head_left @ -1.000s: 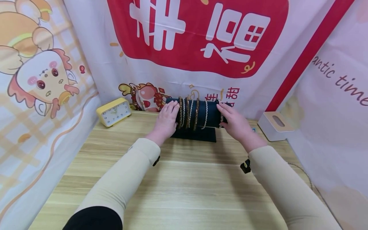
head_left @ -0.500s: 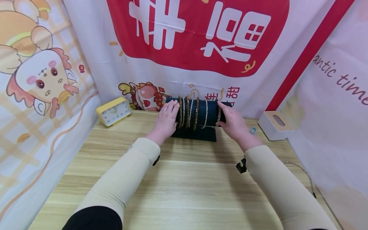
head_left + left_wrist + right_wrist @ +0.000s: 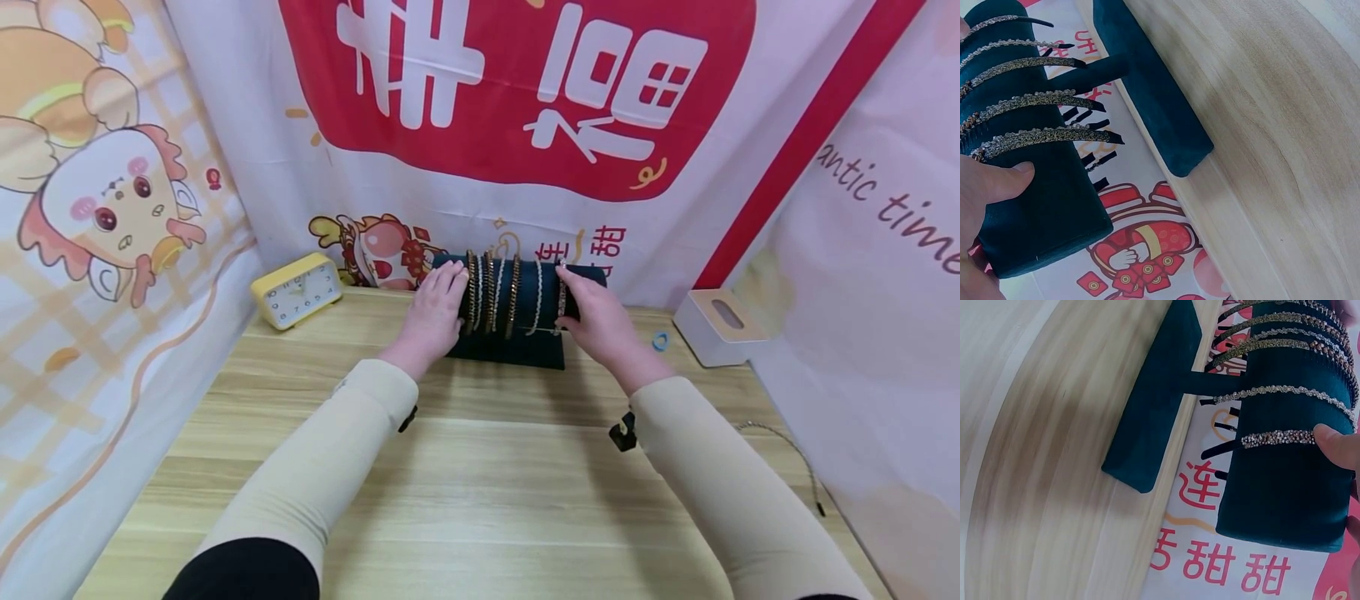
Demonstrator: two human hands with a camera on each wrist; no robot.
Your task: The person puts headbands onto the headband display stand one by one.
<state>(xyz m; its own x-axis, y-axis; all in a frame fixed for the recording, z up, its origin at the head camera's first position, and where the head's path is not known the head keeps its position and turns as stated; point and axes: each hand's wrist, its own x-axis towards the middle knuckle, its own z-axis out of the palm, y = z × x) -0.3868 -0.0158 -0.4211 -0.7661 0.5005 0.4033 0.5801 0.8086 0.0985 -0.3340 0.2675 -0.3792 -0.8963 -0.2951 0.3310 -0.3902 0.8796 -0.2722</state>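
A dark green velvet display stand (image 3: 550, 293) stands at the back of the table, its padded roll lying crosswise above a flat base (image 3: 504, 352). Several glittery headbands (image 3: 1029, 103) sit round the roll, their dark tips sticking out beneath. My left hand (image 3: 431, 312) grips the roll's left end, thumb beside the outermost headband in the left wrist view. Near the right end, my right hand (image 3: 603, 325) holds a rhinestone headband (image 3: 1279, 437) on the roll. The thumb presses its sparkling band in the right wrist view, while my other fingers are mostly hidden.
A yellow alarm clock (image 3: 297, 292) is at the back left. At the back right stands a white tissue box (image 3: 712, 333) with a wooden-looking lid, near a small blue loop (image 3: 660, 341). A thin curved band (image 3: 791, 446) with a dark tip lies by the right edge.
My right hand has slid left along the roll, bringing the rhinestone headband closer to the others. The blue loop has come more fully into sight. My left hand stays put.
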